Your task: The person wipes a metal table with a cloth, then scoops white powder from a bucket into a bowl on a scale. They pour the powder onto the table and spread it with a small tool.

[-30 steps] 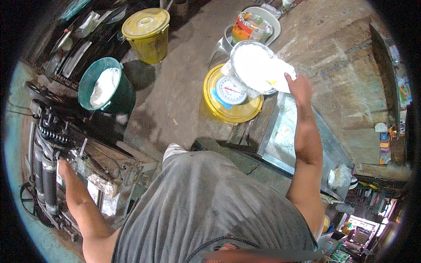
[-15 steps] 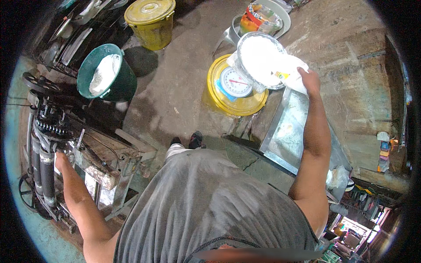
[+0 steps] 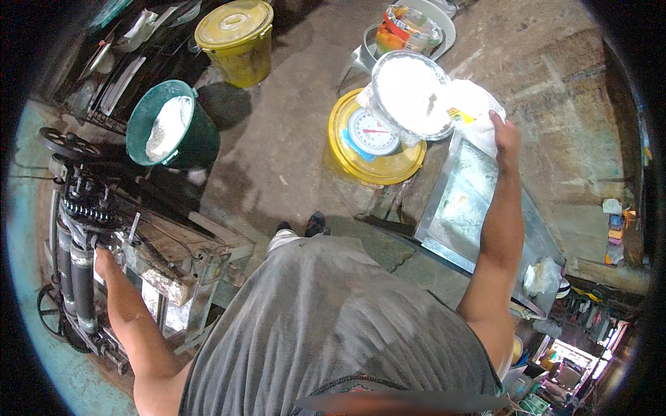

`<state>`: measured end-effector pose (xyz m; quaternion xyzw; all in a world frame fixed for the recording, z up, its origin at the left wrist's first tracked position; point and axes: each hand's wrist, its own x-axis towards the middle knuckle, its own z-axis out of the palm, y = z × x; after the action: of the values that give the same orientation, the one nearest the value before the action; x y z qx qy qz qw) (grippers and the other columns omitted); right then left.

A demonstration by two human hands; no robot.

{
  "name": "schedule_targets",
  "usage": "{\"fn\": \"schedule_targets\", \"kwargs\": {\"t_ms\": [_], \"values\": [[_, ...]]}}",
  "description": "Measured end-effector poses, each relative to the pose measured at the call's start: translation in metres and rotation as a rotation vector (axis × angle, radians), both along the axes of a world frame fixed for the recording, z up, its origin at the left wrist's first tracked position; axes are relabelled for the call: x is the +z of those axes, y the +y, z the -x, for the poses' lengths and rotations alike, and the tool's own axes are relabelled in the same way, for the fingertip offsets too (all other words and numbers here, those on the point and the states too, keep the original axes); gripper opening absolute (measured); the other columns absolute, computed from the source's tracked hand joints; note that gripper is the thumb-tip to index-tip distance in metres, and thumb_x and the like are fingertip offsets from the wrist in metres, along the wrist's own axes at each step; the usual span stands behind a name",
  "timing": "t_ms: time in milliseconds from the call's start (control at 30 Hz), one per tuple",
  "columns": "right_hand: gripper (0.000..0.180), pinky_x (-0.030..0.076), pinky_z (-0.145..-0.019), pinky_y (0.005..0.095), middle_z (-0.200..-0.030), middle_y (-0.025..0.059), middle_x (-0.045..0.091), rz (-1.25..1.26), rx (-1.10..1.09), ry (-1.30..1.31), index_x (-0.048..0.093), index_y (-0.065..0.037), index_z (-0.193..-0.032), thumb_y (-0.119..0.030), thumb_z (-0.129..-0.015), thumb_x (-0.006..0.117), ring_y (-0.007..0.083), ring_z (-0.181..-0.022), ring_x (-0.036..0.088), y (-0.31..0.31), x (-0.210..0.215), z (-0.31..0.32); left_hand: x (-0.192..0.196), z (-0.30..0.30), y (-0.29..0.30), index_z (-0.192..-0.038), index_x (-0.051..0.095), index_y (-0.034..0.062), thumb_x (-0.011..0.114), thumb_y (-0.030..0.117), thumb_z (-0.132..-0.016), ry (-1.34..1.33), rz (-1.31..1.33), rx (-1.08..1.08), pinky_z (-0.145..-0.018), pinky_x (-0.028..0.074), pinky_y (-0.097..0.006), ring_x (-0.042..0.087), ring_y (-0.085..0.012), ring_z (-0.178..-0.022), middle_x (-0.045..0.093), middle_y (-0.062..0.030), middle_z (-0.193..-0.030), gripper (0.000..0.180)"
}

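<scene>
My right hand (image 3: pixel 506 133) is closed on the edge of a white bag (image 3: pixel 474 111) with yellow and red print. The bag's other side lies against the rim of a round basin (image 3: pixel 411 93) heaped with white powder. Beneath the basin is a dial scale (image 3: pixel 373 131) with a white face, standing on a yellow lidded bucket (image 3: pixel 408 170). My left arm reaches to a machine with dark rollers (image 3: pixel 82 288) and gears; the left hand (image 3: pixel 103 262) is beside the rollers, its fingers hidden among the parts.
A green bucket (image 3: pixel 205 139) with white powder inside stands ahead on the left, and a yellow lidded bucket (image 3: pixel 239 52) is beyond it. To the right, a metal tray (image 3: pixel 454 215) lies along a worn wooden surface (image 3: pixel 555 139). Behind the basin sits a colourful printed container (image 3: pixel 409 31).
My right hand has drawn the white bag a little to the right, off part of the powder in the basin. The left hand stays by the rollers. The whole view has shifted slightly.
</scene>
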<state>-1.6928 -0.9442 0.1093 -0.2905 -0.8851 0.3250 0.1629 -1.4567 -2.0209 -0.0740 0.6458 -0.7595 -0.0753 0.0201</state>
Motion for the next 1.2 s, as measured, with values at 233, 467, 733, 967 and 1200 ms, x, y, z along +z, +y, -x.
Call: {"fn": "schedule_targets", "kwargs": {"t_ms": [233,467,733,967,1200], "values": [[0.047,0.048,-0.075,0.0365,-0.088,0.0107,0.069,0.161,-0.087,0.114,0.072,0.006,-0.095,-0.039,-0.082,0.076,0.0202,-0.081,0.063,0.012,-0.005,-0.024,0.021,0.005,0.025,-0.111,0.070,-0.0070,0.046,0.061,-0.090,0.240,-0.085,0.109,-0.100,0.046,-0.045,0.062,-0.0383,-0.117,0.067,-0.0256,-0.120,0.075],[0.045,0.038,-0.059,0.0323,-0.066,0.0026,0.053,0.100,-0.125,0.154,0.062,-0.003,-0.070,-0.044,-0.079,0.078,0.0145,-0.061,0.048,-0.029,-0.008,-0.035,0.025,-0.003,0.019,-0.114,0.069,-0.0085,0.049,0.059,-0.089,0.271,-0.080,0.134,-0.100,0.046,-0.046,0.062,-0.0387,-0.118,0.066,-0.0241,-0.124,0.075],[0.038,0.038,-0.056,0.0322,-0.062,0.0015,0.052,0.396,-0.069,0.335,0.062,-0.004,-0.068,-0.036,-0.081,0.076,0.0129,-0.058,0.047,-0.032,-0.037,-0.025,0.027,-0.002,0.042,-0.113,0.069,-0.0089,0.046,0.057,-0.088,0.234,-0.088,0.054,-0.099,0.047,-0.047,0.063,-0.0399,-0.116,0.067,-0.0245,-0.122,0.074],[0.034,0.043,-0.060,0.0316,-0.070,0.0044,0.060,0.380,-0.128,0.363,0.067,0.003,-0.077,-0.030,-0.083,0.074,0.0145,-0.063,0.054,-0.046,-0.037,-0.022,0.022,0.003,0.024,-0.113,0.069,-0.0088,0.048,0.058,-0.089,0.209,-0.046,0.138,-0.101,0.047,-0.045,0.062,-0.0387,-0.116,0.067,-0.0237,-0.122,0.074],[0.045,0.048,-0.068,0.0331,-0.083,0.0117,0.069,0.348,-0.152,0.317,0.070,0.011,-0.093,-0.032,-0.081,0.076,0.0189,-0.072,0.062,-0.049,-0.027,-0.027,0.021,0.000,0.008,-0.115,0.069,-0.0064,0.041,0.056,-0.091,0.174,-0.093,0.147,-0.101,0.045,-0.046,0.061,-0.0394,-0.118,0.065,-0.0245,-0.126,0.073]]}}
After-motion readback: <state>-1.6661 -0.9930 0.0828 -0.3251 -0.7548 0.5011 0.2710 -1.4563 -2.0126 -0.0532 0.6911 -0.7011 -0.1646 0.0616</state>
